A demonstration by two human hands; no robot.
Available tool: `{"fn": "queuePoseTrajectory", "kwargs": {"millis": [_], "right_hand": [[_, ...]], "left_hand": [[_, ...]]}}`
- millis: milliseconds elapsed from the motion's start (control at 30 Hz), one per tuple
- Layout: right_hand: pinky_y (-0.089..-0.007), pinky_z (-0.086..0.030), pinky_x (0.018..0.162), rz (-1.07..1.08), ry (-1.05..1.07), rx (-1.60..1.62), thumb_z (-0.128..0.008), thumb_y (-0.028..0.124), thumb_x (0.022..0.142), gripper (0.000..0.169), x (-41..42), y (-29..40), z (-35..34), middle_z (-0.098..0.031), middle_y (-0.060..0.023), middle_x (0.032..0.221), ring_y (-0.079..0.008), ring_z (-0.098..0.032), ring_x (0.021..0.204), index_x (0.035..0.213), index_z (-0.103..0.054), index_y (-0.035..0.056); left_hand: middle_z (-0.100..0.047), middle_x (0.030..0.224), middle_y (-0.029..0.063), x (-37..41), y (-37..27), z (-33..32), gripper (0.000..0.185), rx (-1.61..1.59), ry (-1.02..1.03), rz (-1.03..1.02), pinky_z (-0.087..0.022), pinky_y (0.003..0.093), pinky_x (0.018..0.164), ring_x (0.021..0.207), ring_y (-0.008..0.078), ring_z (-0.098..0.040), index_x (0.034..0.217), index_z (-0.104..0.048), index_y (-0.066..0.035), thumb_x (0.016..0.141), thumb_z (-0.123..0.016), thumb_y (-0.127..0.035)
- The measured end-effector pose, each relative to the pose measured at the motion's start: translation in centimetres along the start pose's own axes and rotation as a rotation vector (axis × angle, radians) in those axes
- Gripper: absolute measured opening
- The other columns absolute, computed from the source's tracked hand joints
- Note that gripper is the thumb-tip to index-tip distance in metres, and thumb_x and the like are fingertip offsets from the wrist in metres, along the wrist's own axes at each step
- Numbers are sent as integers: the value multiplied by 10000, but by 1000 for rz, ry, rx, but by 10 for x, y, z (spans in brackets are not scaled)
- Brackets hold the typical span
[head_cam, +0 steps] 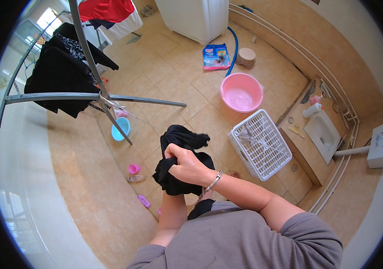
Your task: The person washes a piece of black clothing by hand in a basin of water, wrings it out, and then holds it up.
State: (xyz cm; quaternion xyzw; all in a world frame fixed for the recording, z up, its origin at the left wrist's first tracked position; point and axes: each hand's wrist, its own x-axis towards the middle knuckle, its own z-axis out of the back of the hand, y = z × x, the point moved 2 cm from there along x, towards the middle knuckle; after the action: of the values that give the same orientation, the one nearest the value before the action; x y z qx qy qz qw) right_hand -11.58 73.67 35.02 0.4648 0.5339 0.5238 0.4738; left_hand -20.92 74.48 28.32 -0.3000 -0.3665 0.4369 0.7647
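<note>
A black garment [184, 138] hangs bunched in front of my body, above the tiled floor. My right hand [188, 164], with a silver bangle at its wrist, grips a fold of it between the curled fingers and thumb. My left forearm [174, 208] runs up beneath the cloth. The left hand itself is covered by the garment, so its fingers cannot be seen.
To the left stands a metal drying rack [53, 97] with black clothes [60, 70] on it. A pink basin [242, 92] and an upturned white plastic basket [262, 144] lie to the right. Farther off are a washing machine [195, 20], a detergent bag [216, 57] and a stool [246, 58].
</note>
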Motion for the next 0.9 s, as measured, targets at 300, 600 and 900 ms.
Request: {"fn": "queuePoseTrajectory", "kwargs": {"millis": [300,600,900], "right_hand": [[-231,-372,513,-79,-163,-66,-617,101,725,149,2,-56,38,-481,10,637,-63,-447,594,745,-478,48],[-171,-350,506,-99,-289,108,-637,-11,663,131,15,-54,79,-505,38,643,-27,-451,593,715,-523,28],[-282,-485,595,-128,-836,610,-470,-49,693,135,11,-60,198,-558,-74,700,-169,-557,633,786,-535,24]], "left_hand": [[-540,958,94,24,7,-1,264,253,107,-117,-432,281,739,865,196,-522,958,-535,-44,719,-610,-128],[-539,1100,116,-8,63,-18,304,-84,272,36,-411,312,863,995,234,-516,1079,-532,-25,796,-528,-134],[-511,1165,98,-83,127,116,455,-1160,8,697,-360,333,935,1074,216,-479,1152,-482,-3,882,-397,-359]]}}
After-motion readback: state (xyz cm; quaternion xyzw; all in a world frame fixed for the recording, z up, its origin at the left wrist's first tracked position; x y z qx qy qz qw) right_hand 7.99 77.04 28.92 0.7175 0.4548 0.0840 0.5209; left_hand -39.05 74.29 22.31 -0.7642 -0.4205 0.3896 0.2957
